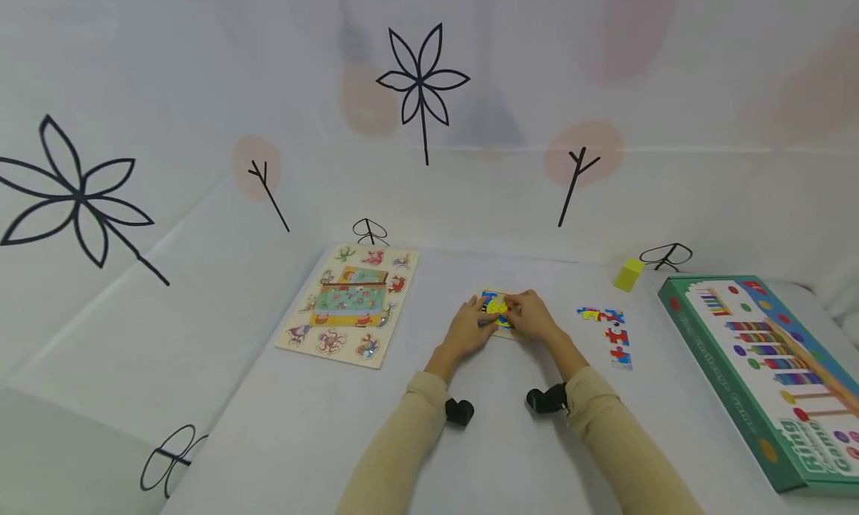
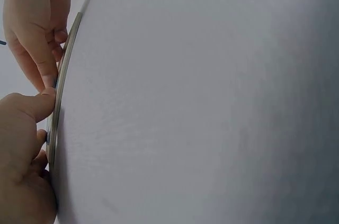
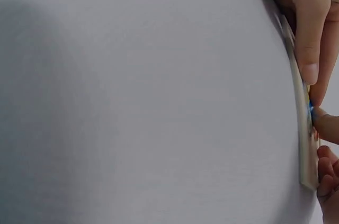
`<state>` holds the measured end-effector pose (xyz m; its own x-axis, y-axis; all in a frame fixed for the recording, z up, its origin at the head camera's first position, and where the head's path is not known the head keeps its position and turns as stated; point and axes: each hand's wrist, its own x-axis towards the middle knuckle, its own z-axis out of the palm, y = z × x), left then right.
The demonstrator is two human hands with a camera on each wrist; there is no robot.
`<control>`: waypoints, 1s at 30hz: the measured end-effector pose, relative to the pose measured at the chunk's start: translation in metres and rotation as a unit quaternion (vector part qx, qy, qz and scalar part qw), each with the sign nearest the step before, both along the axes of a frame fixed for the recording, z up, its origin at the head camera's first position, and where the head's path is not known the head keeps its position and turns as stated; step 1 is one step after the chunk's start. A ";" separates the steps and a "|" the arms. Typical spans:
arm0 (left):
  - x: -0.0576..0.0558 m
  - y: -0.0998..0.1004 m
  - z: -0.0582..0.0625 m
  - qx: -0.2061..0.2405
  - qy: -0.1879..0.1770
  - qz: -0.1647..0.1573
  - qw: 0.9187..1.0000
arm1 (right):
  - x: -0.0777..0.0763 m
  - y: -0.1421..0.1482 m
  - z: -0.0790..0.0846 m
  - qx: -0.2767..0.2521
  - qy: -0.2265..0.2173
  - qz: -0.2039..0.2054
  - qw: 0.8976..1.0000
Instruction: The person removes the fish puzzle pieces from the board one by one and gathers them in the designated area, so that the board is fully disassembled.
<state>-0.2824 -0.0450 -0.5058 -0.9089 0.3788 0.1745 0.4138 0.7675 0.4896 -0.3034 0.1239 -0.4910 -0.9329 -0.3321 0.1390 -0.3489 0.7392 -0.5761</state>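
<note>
Both hands are at a small wooden puzzle board [image 1: 505,334] that lies on the table and shows blue and yellow picture parts. My left hand [image 1: 467,330] holds the board's left side, its thumb over the surface. From the right, my right hand [image 1: 533,315] pinches a yellow puzzle piece [image 1: 496,306] over the board. In the left wrist view the board's edge [image 2: 64,70] appears side-on, with the left thumb near the right fingertips. The right wrist view also gives the board's edge [image 3: 303,144]; the fingers hide most of the piece.
Loose jigsaw pieces [image 1: 617,336] lie right of the hands. A larger picture board [image 1: 362,357] is at the left. A yellow block [image 1: 628,275] stands at the back right, near a green-sided game box [image 1: 725,381]. A patterned white cloth [image 1: 470,202] rises behind.
</note>
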 end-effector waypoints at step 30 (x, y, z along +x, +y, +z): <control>0.002 0.000 0.001 -0.021 0.006 -0.020 1.000 | -0.001 -0.002 0.008 -0.044 -0.068 -0.001 0.997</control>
<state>-0.2800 -0.0450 -0.5050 -0.8909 0.4216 0.1687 0.4501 0.7706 0.4511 -0.3047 0.1215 -0.4830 -0.9456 -0.3228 0.0396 -0.2621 0.6842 -0.6805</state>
